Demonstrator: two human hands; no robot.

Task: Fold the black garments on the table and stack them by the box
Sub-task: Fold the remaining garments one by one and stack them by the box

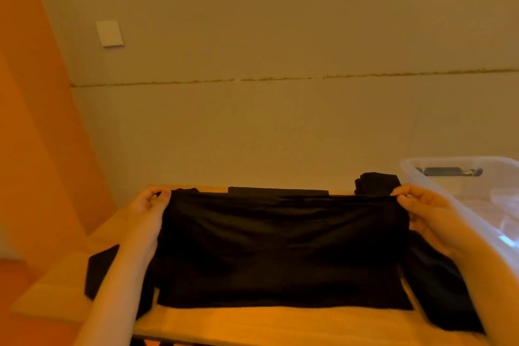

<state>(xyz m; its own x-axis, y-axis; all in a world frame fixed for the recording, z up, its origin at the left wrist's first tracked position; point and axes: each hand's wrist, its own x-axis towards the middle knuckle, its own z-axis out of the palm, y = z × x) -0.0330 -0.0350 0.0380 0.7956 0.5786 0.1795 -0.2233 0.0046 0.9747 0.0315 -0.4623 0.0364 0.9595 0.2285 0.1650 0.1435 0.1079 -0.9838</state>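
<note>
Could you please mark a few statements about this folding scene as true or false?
1. Both hands pinch the black garment at its far corners. True: left hand, right hand.
2. The clear plastic box stands at the left. False: it stands at the right.
3. A folded black pile lies beside the box. True.
4. The table is glass. False: it is wooden.

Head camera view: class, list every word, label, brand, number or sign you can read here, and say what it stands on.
None can be read.
Black garment held by the left hand and right hand: no print or tag shows.
Clear plastic box: no readable label; the dark item inside is too blurred to tell.
White wall plate: blank.
</note>
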